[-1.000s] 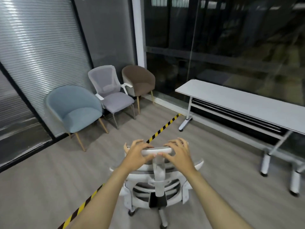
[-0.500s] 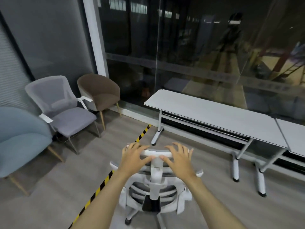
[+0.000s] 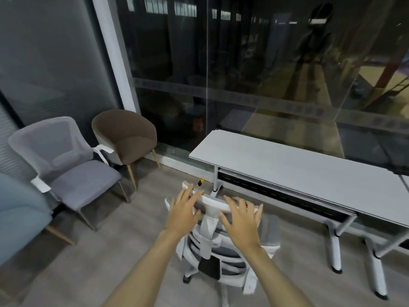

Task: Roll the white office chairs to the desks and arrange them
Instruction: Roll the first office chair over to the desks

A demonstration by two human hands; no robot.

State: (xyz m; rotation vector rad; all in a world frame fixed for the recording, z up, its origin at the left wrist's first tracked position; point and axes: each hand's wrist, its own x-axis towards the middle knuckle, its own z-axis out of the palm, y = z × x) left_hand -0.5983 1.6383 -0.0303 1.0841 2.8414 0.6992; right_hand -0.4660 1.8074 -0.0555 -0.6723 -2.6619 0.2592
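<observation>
Now, floor: we see grey planks (image 3: 137, 235); desk (image 3: 298, 173) at two o'clock.
Fingers: both hands, left (image 3: 183, 212) and right (image 3: 241, 220), spread flat on the white chair (image 3: 212, 240) top, not clenched.

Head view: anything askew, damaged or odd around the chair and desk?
Nothing stands out. The white office chair is upright on its casters, both hands, left hand and right hand, laid over its top rail. The desk stands level and bare. The three side chairs by the wall sit upright.

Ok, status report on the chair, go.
Left hand and right hand flat on white office chair headrest, fingers spread. Chair short of desk, near its left end. Floor between looks clear.
</observation>
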